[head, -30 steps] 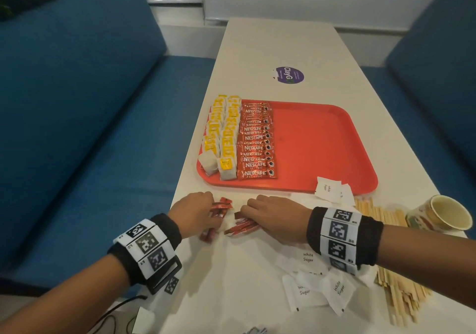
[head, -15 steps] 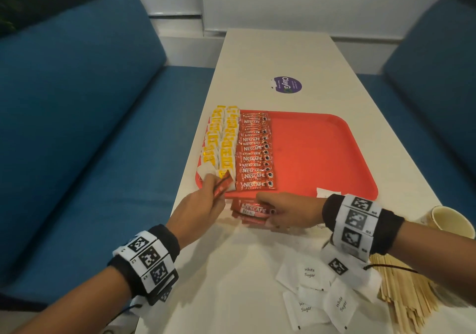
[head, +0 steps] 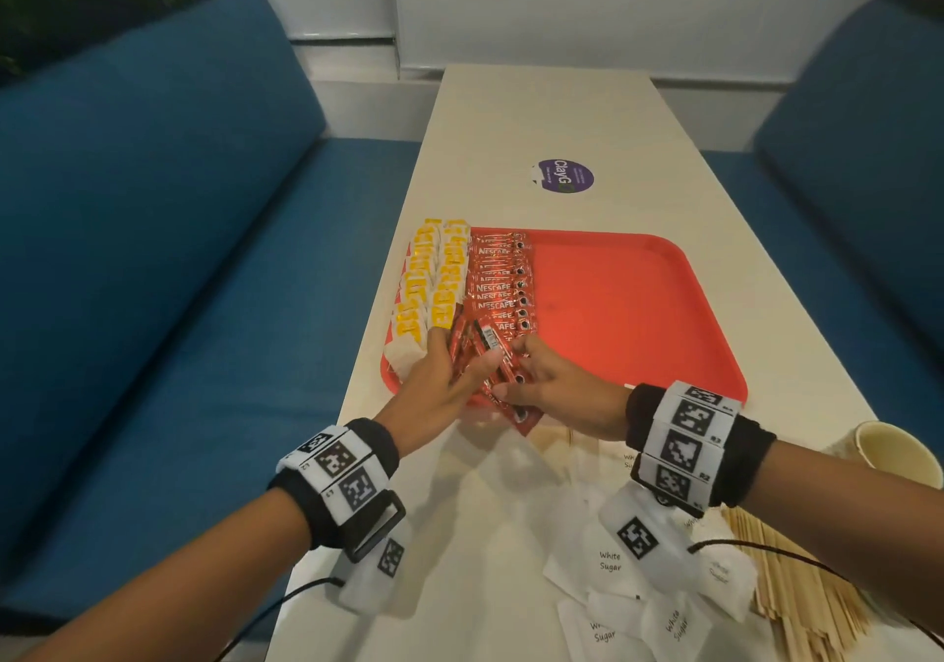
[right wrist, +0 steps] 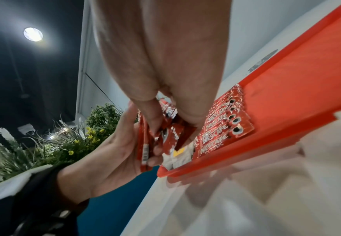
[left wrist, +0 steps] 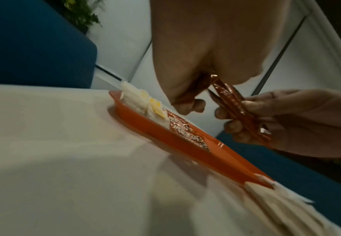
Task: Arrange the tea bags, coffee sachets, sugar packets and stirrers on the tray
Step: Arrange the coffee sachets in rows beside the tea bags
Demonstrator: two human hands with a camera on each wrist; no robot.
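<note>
Nearest on the table (head: 511, 534): loose white sugar packets (head: 610, 562) scattered at right, some under the right wrist. Bundle of wooden stirrers (head: 797, 590) lies just right of them, off the tray. Paper cup (head: 894, 449) at the table's right edge.

Left hand (head: 434, 396): grip clamped on a fan of red coffee sachets (head: 472, 350), thumb on top, fingers under. Left wrist view confirms a sachet pinched in it (left wrist: 222, 91).

Right hand (head: 557, 391): grip also clamped on sachets, a few more held between thumb and fingers (right wrist: 165, 135). The two bunches overlap above the near left corner of the tray (head: 638, 314); one sachet end hangs past the near rim.

On the tray, far side of the hands: a row of coffee sachets (head: 498, 283) stacked front to back, labels up, next to two rows of yellow-tagged tea bags (head: 434, 283) along the left rim. Right part of the tray is bare red.

Past the tray: round purple sticker (head: 564, 176) on the table. Blue bench seats (head: 153, 253) on both sides, white wall behind.
</note>
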